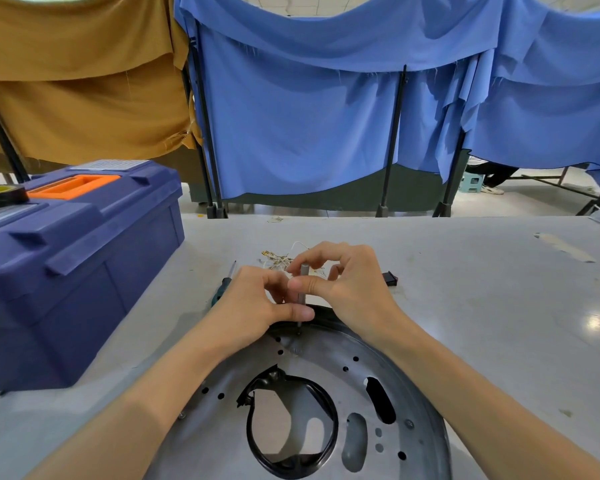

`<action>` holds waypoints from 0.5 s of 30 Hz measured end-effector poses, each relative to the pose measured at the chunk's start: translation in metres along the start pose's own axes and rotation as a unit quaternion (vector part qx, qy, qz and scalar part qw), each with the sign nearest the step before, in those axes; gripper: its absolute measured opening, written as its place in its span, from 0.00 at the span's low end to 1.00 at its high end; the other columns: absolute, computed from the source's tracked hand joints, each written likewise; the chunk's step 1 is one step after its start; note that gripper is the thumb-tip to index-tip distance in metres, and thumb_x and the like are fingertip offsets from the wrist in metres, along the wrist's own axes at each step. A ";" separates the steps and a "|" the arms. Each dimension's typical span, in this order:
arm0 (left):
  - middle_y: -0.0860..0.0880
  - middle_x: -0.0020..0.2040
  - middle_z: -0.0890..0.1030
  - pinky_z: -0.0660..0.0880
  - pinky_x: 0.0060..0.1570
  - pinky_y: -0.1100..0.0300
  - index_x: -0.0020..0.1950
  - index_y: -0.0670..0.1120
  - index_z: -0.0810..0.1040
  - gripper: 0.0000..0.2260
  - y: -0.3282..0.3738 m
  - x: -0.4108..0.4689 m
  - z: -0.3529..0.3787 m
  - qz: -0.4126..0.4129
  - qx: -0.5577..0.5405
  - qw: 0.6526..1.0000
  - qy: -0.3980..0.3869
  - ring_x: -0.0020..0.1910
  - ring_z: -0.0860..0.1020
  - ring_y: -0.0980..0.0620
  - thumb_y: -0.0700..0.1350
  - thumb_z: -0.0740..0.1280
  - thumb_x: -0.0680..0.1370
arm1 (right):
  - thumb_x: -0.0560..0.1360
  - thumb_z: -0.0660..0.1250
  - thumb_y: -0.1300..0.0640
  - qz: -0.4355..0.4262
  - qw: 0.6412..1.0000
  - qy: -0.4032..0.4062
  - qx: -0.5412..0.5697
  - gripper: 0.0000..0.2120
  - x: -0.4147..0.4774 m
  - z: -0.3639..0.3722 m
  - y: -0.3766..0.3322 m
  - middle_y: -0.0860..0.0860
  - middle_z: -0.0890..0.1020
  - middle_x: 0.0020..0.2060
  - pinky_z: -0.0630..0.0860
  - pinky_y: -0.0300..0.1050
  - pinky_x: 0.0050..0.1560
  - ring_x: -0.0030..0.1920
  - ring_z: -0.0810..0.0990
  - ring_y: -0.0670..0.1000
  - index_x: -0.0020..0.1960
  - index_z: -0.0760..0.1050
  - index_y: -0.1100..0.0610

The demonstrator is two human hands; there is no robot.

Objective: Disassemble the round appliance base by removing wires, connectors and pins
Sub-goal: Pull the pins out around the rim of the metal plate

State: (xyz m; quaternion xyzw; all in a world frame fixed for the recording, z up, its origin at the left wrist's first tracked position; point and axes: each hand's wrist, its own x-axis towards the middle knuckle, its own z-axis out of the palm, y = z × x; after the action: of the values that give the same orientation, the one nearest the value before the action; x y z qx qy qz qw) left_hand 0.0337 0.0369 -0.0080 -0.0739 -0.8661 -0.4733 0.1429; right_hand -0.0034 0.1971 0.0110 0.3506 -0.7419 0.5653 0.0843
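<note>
The round metal base [329,355] lies nearest on the grey table [482,306], pierced with holes, with a black ring [331,427] in its central opening. At its far rim the left hand [257,299] and the right hand [347,285] pinch an upright grey driver [303,275], the left low and the right high. Left of that rim lies a green-handled screwdriver [224,284], right of it a black switch [390,277], and just beyond it loose wires [278,259]. A blue toolbox [84,265] walls the base's left, and the tabletop runs wide to its right.

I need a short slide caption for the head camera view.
Left hand and right hand hold a grey screwdriver upright on the round metal base.
</note>
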 end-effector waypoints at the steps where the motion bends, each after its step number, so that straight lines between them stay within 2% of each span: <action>1: 0.58 0.32 0.80 0.66 0.34 0.75 0.35 0.53 0.82 0.07 -0.001 0.000 0.000 -0.001 0.001 1.000 0.000 0.32 0.74 0.64 0.47 0.79 0.63 | 0.67 0.77 0.61 0.000 1.000 -0.001 0.000 0.06 0.000 0.000 0.000 0.44 0.82 0.34 0.68 0.26 0.41 0.40 0.75 0.38 0.42 0.85 0.53; 5: 0.62 0.32 0.80 0.65 0.34 0.77 0.38 0.51 0.84 0.05 0.000 -0.001 -0.002 0.016 -0.009 0.999 -0.028 0.31 0.72 0.66 0.42 0.77 0.67 | 0.68 0.76 0.63 0.011 1.000 0.002 0.010 0.09 0.000 -0.001 0.001 0.46 0.84 0.35 0.69 0.26 0.42 0.41 0.78 0.37 0.46 0.84 0.53; 8: 0.60 0.30 0.79 0.65 0.32 0.77 0.34 0.55 0.82 0.07 0.000 -0.001 0.001 0.004 0.001 1.000 -0.013 0.29 0.73 0.66 0.45 0.79 0.65 | 0.65 0.79 0.59 0.019 1.000 0.020 0.011 0.09 0.000 0.000 0.002 0.44 0.83 0.36 0.68 0.28 0.37 0.34 0.77 0.35 0.41 0.81 0.52; 10: 0.58 0.31 0.79 0.66 0.33 0.76 0.34 0.55 0.81 0.08 -0.001 0.000 0.001 0.001 0.006 1.000 -0.007 0.31 0.74 0.65 0.48 0.80 0.63 | 0.65 0.79 0.58 0.016 1.000 0.019 -0.003 0.09 0.000 0.001 0.002 0.42 0.82 0.35 0.66 0.29 0.37 0.31 0.74 0.33 0.37 0.80 0.50; 13: 0.58 0.35 0.82 0.66 0.35 0.75 0.38 0.55 0.83 0.07 -0.003 0.000 -0.002 0.006 -0.005 1.000 -0.013 0.35 0.73 0.64 0.47 0.79 0.64 | 0.68 0.76 0.63 0.005 1.000 0.005 0.016 0.05 0.001 0.000 0.003 0.37 0.81 0.32 0.69 0.25 0.39 0.33 0.76 0.34 0.39 0.84 0.54; 15: 0.58 0.36 0.82 0.66 0.35 0.75 0.40 0.54 0.85 0.06 -0.002 0.000 -0.002 0.012 -0.002 1.000 -0.023 0.36 0.73 0.64 0.45 0.78 0.66 | 0.70 0.74 0.64 0.001 1.000 0.003 0.023 0.05 0.001 -0.001 0.003 0.37 0.82 0.31 0.68 0.23 0.40 0.35 0.77 0.34 0.43 0.85 0.56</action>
State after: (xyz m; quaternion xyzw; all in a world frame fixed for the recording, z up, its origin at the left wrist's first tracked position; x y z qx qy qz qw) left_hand 0.0334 0.0336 -0.0087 -0.0960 -0.8673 -0.4713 0.1285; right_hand -0.0061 0.1979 0.0094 0.3502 -0.7285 0.5835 0.0783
